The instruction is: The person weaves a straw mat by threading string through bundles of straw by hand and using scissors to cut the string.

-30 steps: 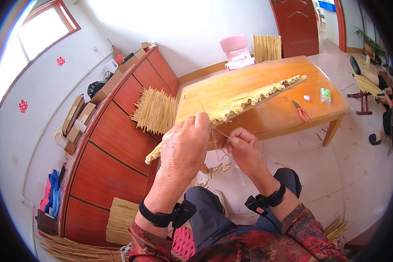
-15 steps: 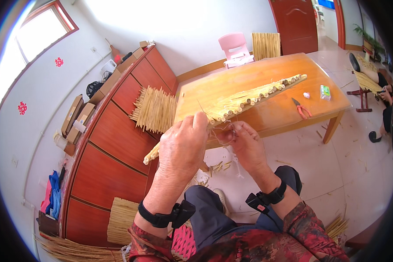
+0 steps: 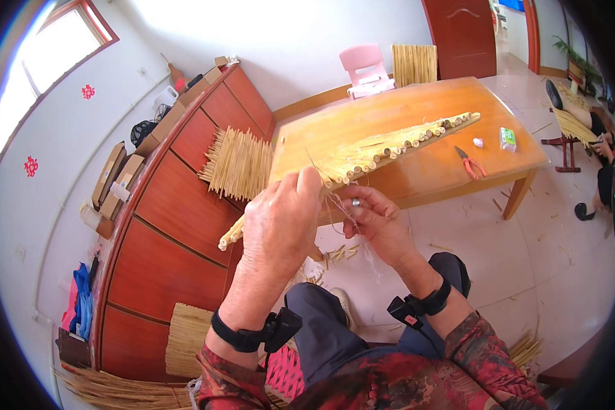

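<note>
A mat of straw-coloured stalks (image 3: 403, 144) is held up on edge before me, its row of cut stalk ends facing me. My left hand (image 3: 282, 217) is closed round its near-left part, and a thin needle-like point (image 3: 311, 158) rises beside the fingers. Just below the cut ends, my right hand (image 3: 378, 222) has its fingers pinched on pale thread (image 3: 340, 205), with a ring on one finger. Loose thread strands hang beneath that hand.
On the wooden table (image 3: 526, 147) lie orange-handled pliers (image 3: 470, 164), a small white lump (image 3: 478, 143) and a small green-and-white packet (image 3: 507, 139). Stalk bundles (image 3: 236, 164) lean on the red cabinet (image 3: 174, 270). A pink chair (image 3: 363, 67) stands behind the table; another person (image 3: 605, 147) sits far right.
My right hand has shifted slightly left and its fingers have curled in on the thread. My left hand keeps its hold on the mat, and the view has turned a little.
</note>
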Demonstrator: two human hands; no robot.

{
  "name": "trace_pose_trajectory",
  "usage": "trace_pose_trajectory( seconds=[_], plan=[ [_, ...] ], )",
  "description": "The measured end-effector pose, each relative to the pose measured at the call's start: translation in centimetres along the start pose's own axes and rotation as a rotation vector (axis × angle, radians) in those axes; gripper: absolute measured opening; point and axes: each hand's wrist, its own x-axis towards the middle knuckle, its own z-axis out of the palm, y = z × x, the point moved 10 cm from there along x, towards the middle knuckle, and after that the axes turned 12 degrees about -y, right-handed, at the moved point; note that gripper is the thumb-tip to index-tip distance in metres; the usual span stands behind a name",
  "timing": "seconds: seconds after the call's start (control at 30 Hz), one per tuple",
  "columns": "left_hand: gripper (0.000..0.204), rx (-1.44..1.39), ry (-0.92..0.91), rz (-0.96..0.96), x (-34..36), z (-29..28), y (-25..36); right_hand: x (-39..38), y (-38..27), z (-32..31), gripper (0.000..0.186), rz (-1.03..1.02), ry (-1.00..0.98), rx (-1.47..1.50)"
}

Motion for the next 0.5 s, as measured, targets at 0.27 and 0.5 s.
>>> trace_pose_trajectory(
  seconds=[0.27,0.5],
  plan=[
    [0.023,0.001,0.011,-0.003,-0.1,-0.1,0.2,-0.9,-0.3,0.4,0.031,0.032,0.069,0.316],
    [0.023,-0.018,0.017,-0.012,-0.3,0.0,-0.2,-1.8,0.4,-0.6,0.027,0.118,0.062,0.089]
  ],
)
